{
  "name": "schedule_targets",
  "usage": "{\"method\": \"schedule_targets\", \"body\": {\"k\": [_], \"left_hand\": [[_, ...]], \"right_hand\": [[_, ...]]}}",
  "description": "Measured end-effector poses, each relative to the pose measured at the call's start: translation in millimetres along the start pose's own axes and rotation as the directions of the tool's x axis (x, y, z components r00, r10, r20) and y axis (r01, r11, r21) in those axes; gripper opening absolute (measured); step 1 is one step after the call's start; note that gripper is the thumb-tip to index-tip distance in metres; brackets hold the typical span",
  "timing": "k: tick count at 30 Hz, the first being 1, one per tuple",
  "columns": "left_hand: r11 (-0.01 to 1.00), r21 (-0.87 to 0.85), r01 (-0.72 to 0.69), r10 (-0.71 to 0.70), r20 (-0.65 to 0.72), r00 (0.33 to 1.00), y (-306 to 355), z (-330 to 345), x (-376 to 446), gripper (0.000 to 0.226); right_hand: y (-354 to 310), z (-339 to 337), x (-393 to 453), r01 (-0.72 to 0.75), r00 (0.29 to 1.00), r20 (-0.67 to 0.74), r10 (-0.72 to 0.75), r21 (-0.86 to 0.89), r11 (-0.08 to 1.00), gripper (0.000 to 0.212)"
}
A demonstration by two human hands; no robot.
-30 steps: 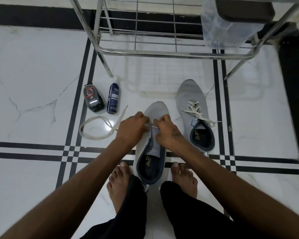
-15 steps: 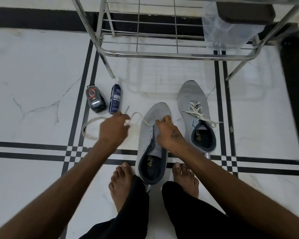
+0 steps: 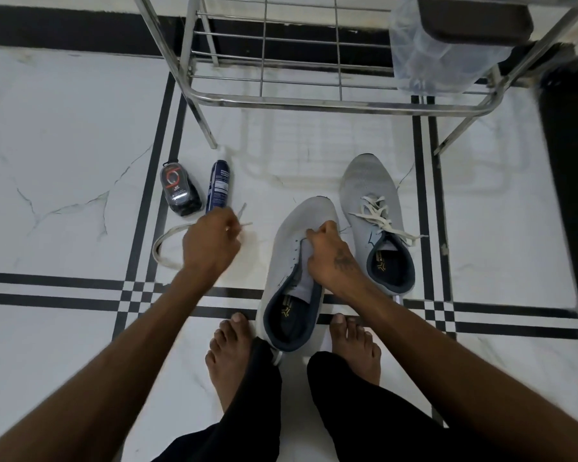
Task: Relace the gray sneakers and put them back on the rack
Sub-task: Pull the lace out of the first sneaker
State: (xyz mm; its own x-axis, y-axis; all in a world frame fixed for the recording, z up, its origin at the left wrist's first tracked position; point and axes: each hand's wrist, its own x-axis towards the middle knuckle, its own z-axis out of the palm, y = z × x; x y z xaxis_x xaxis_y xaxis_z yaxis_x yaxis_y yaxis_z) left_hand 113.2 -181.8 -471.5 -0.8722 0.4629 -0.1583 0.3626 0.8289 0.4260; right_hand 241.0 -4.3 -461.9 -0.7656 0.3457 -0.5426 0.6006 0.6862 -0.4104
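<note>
Two gray sneakers lie on the white floor. The near sneaker (image 3: 291, 248) has no lace in its eyelets; its heel sits between my bare feet. My right hand (image 3: 331, 258) grips its tongue and right eyelet edge. The second sneaker (image 3: 369, 188), to the right, is laced with a white lace. My left hand (image 3: 211, 241) is out to the left of the near sneaker and pinches the loose white lace (image 3: 162, 248), whose loop lies on the floor and whose ends stick out past my fingers. The steel rack (image 3: 331, 105) stands just beyond the shoes.
A black shoe-polish container (image 3: 179, 191) and a blue spray bottle (image 3: 219, 186) lie by the rack's left leg (image 3: 201, 121). A clear plastic bag with a dark item (image 3: 447, 45) sits on the rack's right side. A black wall edge (image 3: 568, 195) runs along the right.
My left hand has pulled the lace out of the near sneaker and swung left with it. My right hand has stayed on the sneaker.
</note>
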Motion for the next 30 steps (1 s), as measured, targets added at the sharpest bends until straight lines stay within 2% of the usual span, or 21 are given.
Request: {"method": "schedule_targets", "body": {"k": [3, 6, 8, 10, 14, 18, 21, 24, 30], "left_hand": [[1.000, 0.010, -0.014, 0.013, 0.085, 0.996, -25.4, -8.2, -12.1, 0.004], [1.000, 0.002, 0.021, -0.021, 0.065, 0.998, -40.1, 3.2, -22.0, 0.008], [0.997, 0.049, 0.058, -0.061, 0.082, 0.995, -50.4, 17.5, -27.5, 0.008], [0.994, 0.092, 0.050, -0.060, 0.114, 0.992, -57.0, 31.1, -29.8, 0.008], [0.996, 0.078, -0.037, 0.029, 0.103, 0.994, -57.1, 41.3, -20.4, 0.006], [0.973, 0.176, -0.152, 0.143, 0.059, 0.988, -67.7, 35.1, -16.3, 0.004], [0.948, 0.215, -0.235, 0.217, 0.103, 0.971, -67.8, 30.8, -24.3, 0.012], [0.968, 0.150, -0.203, 0.194, 0.072, 0.978, -57.9, 15.9, -34.4, 0.010], [0.986, -0.105, -0.133, 0.117, -0.148, 0.982, -22.6, -42.1, -38.9, 0.010]], "right_hand": [[-3.0, -1.3, -0.9, -0.012, 0.999, -0.037, 0.011, -0.016, 1.000, 0.037], [-12.2, -4.3, -0.3, 0.036, 0.996, -0.082, -0.042, -0.082, 0.996, 0.035], [-18.3, -7.6, 1.1, 0.101, 0.985, -0.127, -0.119, -0.139, 0.985, 0.040], [-21.9, -11.4, 2.1, 0.091, 0.986, -0.122, -0.110, -0.149, 0.985, 0.051], [-18.3, -14.3, 0.1, -0.044, 0.996, 0.073, 0.048, -0.067, 0.997, 0.075], [-12.4, -10.2, -10.9, -0.101, 0.974, 0.202, 0.108, -0.045, 0.994, 0.081], [-4.2, -1.3, -21.6, -0.171, 0.949, 0.283, 0.140, 0.089, 0.981, 0.094], [-2.8, 7.4, -27.2, -0.169, 0.950, 0.288, 0.116, 0.167, 0.971, 0.100], [-33.7, 7.8, -9.8, -0.070, 0.975, 0.220, 0.035, 0.154, 0.986, 0.096]]}}
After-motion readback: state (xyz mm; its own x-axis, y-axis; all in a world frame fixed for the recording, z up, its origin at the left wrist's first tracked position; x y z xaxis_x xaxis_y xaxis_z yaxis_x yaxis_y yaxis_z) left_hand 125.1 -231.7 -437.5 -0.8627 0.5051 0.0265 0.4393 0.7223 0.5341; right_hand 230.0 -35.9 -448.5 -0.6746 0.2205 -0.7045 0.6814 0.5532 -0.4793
